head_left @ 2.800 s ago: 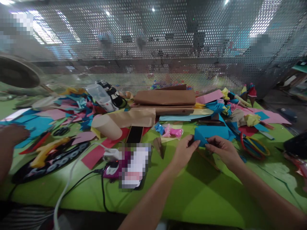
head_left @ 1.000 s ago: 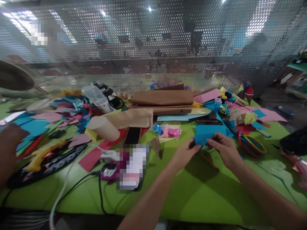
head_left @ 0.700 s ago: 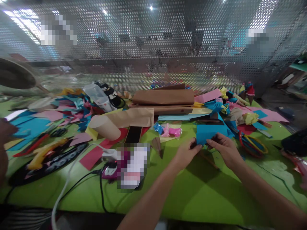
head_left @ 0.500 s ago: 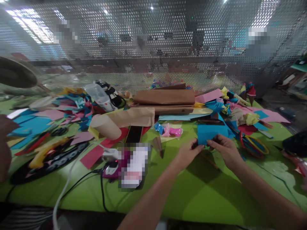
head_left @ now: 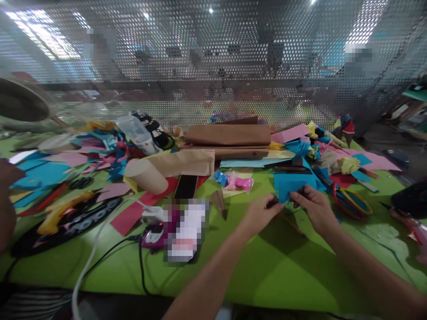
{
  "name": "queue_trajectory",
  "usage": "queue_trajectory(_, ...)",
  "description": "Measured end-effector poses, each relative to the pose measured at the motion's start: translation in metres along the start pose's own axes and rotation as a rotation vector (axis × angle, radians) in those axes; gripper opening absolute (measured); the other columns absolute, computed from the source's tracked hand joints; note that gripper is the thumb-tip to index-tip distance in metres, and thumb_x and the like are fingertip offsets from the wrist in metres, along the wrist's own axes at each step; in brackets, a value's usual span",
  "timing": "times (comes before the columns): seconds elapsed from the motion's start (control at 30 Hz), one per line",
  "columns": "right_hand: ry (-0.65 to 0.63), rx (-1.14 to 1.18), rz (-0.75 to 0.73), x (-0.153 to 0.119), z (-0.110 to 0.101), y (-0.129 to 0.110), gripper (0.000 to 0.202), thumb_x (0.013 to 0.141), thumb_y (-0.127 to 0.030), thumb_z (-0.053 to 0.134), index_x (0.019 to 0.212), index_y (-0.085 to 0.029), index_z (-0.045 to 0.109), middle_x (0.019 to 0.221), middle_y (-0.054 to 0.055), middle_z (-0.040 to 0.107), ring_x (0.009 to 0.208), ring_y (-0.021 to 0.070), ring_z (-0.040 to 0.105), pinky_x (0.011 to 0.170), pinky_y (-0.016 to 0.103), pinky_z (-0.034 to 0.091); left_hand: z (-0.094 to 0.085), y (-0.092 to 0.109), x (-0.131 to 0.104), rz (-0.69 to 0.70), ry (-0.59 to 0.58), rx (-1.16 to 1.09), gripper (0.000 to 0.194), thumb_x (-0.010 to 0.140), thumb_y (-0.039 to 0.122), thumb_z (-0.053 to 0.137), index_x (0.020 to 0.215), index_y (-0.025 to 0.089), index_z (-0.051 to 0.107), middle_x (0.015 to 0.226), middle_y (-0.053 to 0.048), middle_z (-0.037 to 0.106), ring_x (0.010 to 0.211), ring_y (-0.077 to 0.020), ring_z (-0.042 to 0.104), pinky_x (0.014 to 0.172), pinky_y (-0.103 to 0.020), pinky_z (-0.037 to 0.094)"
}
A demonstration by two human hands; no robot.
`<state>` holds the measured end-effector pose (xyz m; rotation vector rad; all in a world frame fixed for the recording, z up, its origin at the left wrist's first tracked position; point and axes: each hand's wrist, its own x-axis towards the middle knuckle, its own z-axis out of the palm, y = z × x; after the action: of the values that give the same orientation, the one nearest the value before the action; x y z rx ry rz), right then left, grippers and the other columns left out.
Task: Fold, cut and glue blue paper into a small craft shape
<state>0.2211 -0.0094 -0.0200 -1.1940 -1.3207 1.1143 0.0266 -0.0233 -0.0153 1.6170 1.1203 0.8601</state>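
Note:
Right of centre, above the green table [head_left: 253, 275], both hands pinch a small piece of blue paper [head_left: 285, 190]. My left hand [head_left: 263, 213] grips its lower left corner between thumb and fingers. My right hand [head_left: 312, 204] holds the right side, its fingers bent over the edge. Another blue sheet [head_left: 308, 178] shows just behind the held piece. A small brown paper cone [head_left: 219, 202] lies to the left of my left hand, below wrapped blue and pink pieces [head_left: 235, 181].
Scissors with red and yellow handles [head_left: 355, 202] lie at the right. Brown paper [head_left: 228, 134] spans the back. A phone [head_left: 186, 186], a purple power strip [head_left: 153, 238] and a yellow glue gun [head_left: 63, 213] sit leftward. Someone's hand [head_left: 6, 200] shows at the left edge.
The right side of the held blue paper has lifted and tilted, showing more of the blue sheet behind. My right hand has shifted slightly; my left hand stays nearly in place.

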Motion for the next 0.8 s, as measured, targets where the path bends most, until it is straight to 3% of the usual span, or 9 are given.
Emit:
queue_trajectory(0.13,-0.079,-0.113,-0.019,0.001,0.0,0.003,0.039,0.081,-0.054,0.075,0.068,-0.022,0.055,0.063,-0.002,0.056,0.062,0.0158,0.053,0.061,0.03,0.042,-0.004,0.002,0.0,0.029,0.099,-0.098,0.024,0.093,0.042,0.059,0.087,0.018,0.061,0.085,-0.001,0.062,0.08,-0.016,0.055,0.071,-0.028,0.04)
queue_trajectory(0.23,-0.165,-0.18,-0.041,-0.001,0.003,0.005,0.044,0.08,-0.056,0.074,0.066,-0.023,0.05,0.064,-0.004,0.049,0.062,0.0151,0.048,0.058,0.029,0.04,-0.006,0.001,0.002,0.022,0.196,-0.184,0.017,0.09,0.035,0.065,0.095,0.018,0.064,0.089,-0.002,0.064,0.083,-0.016,0.057,0.073,-0.028,0.043)
queue_trajectory(0.5,-0.229,-0.11,-0.014,-0.003,0.008,0.004,0.038,0.08,-0.052,0.075,0.071,-0.022,0.052,0.066,-0.005,0.045,0.063,0.0146,0.046,0.059,0.028,0.039,-0.002,-0.007,0.007,-0.005,0.239,-0.311,0.012,0.085,0.026,0.07,0.086,0.017,0.061,0.082,0.0,0.061,0.077,-0.014,0.056,0.072,-0.027,0.044)
queue_trajectory(0.63,-0.195,-0.114,-0.015,-0.002,0.007,0.005,0.033,0.08,-0.049,0.075,0.076,-0.021,0.057,0.069,-0.004,0.05,0.065,0.0152,0.048,0.06,0.029,0.04,-0.003,-0.01,0.007,0.005,0.207,-0.252,0.015,0.082,0.026,0.072,0.083,0.017,0.06,0.078,0.001,0.058,0.074,-0.0132,0.053,0.07,-0.027,0.041)
queue_trajectory(0.8,-0.212,-0.103,-0.012,-0.003,0.007,0.005,0.029,0.081,-0.047,0.075,0.082,-0.021,0.063,0.074,-0.002,0.055,0.069,0.015,0.051,0.063,0.029,0.042,-0.004,-0.015,0.009,-0.002,0.264,-0.268,0.018,0.082,0.03,0.072,0.081,0.018,0.059,0.078,0.001,0.057,0.074,-0.0138,0.052,0.07,-0.027,0.041)
